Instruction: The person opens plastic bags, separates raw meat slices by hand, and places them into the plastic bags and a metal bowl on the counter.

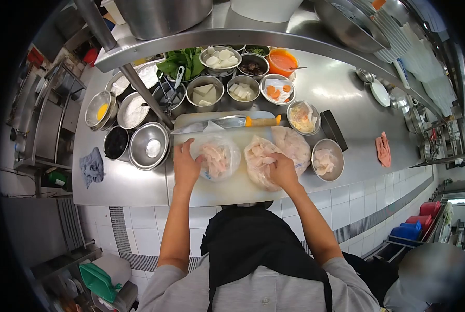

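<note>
Left bag [219, 158] and right bag [257, 158], both of thin see-through plastic with pale, meat-like pieces inside, lie just beside each other on the cutting board [204, 193], at the edge of the counter [341, 86] nearest the person. The left bag is rounded, with a peak of loose plastic pointing away from the person, toward the knife [227, 123]. The right bag is longer than wide; its long axis runs away from the person, the far end leaning slightly left. Which end is its mouth cannot be told.

The hands are well apart. The left hand [186, 162] touches the left bag's outer side, thumb and forefinger spread; the right hand [283, 170] rests on the right bag with bent fingers. Whether either is clamped on its bag cannot be told.

A third bag [294, 145] sits against the right bag's far right side, and beyond it stands a bowl of pale pieces [327, 161]. Above both bags, the knife lies crosswise, blade to the left, yellow handle to the right.
</note>
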`<state>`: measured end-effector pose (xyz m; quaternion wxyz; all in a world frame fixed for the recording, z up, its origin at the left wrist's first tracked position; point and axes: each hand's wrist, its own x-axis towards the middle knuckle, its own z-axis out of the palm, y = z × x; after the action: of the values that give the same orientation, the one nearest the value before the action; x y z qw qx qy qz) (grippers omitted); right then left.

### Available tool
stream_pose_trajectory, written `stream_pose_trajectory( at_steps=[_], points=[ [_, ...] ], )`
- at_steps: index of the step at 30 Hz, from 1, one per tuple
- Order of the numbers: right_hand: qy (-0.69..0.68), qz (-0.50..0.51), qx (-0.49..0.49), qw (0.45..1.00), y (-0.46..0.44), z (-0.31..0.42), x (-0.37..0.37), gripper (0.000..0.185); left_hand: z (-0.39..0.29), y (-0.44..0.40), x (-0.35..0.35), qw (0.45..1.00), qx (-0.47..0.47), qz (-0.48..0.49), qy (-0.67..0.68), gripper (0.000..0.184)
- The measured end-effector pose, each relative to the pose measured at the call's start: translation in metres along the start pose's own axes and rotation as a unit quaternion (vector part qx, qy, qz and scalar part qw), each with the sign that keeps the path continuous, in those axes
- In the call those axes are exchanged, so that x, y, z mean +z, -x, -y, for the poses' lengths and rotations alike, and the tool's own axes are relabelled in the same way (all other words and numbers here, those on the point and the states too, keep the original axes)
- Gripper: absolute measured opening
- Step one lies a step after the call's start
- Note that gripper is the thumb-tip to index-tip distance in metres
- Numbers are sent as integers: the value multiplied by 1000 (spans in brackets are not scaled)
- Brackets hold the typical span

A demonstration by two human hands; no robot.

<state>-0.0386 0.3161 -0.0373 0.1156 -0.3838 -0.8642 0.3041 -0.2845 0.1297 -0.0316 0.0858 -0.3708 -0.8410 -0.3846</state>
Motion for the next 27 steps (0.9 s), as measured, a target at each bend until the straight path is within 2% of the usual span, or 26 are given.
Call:
stream_pose_trajectory(
  at_steps=[1, 2, 3, 4, 5, 6, 7, 8, 9, 10, 11, 13, 14, 16, 17, 18, 19, 23, 25, 27],
  points=[
    [-58, 21, 26, 998, 0, 0, -6, 26, 9, 2, 2, 1000, 1, 0, 1, 39],
    [-58, 20, 26, 998, 0, -2, -9, 26, 19, 6, 4, 991, -80, 99, 40, 39],
    [-174, 51, 93, 979, -1, -1, -12, 23, 17, 6, 1, 964, -159, 196, 78, 38],
    [-287, 81, 159, 941, -2, -1, -15, 21, 15, 7, 0, 964, -158, 196, 79, 38],
    [-287, 81, 160, 941, -1, -2, -20, 21, 11, 10, -1, 939, -224, 203, 162, 35],
    [-464, 101, 177, 862, 0, 6, -30, 21, 3, 13, -5, 904, -287, 208, 241, 32],
    [-623, 117, 187, 750, 2, 14, -38, 22, -3, 16, -8, 903, -288, 209, 239, 32],
    [-624, 118, 187, 749, 3, 22, -43, 22, -10, 18, -11, 891, -293, 185, 292, 32],
    [-673, 134, 193, 701, 3, 30, -47, 23, -17, 21, -13, 876, -298, 158, 344, 32],
    [-718, 152, 197, 650, 1, 35, -48, 24, -22, 23, -13, 877, -299, 153, 343, 32],
    [-718, 158, 195, 649, -3, 37, -45, 24, -27, 24, -13, 882, -293, 148, 338, 32],
    [-766, 235, 169, 574, -12, 48, -36, 25, -29, 29, -15, 896, -267, 149, 321, 33],
    [-766, 241, 167, 572, -16, 54, -29, 25, -27, 31, -16, 898, -268, 143, 317, 33],
    [-698, 273, 196, 632, -22, 87, -18, 27, -24, 34, -18, 882, -294, 141, 340, 32],
    [-699, 276, 196, 630, -25, 101, -10, 27, -22, 36, -19, 883, -296, 139, 337, 32],
    [-567, 285, 159, 757, -28, 114, -3, 27, -20, 38, -19, 876, -312, 116, 349, 32],
    [-415, 283, 115, 857, -30, 121, 2, 28, -18, 40, -19, 868, -327, 93, 362, 32],
    [-432, 240, 88, 865, -36, 123, 14, 31, -12, 44, -22, 856, -343, 70, 381, 32],
    [-397, 185, 78, 896, -38, 117, 22, 26, -13, 46, -23, 851, -353, 57, 384, 32],
    [-386, 188, 61, 901, -36, 111, 41, 23, -11, 49, -21, 855, -347, 60, 380, 33]
  ],
)
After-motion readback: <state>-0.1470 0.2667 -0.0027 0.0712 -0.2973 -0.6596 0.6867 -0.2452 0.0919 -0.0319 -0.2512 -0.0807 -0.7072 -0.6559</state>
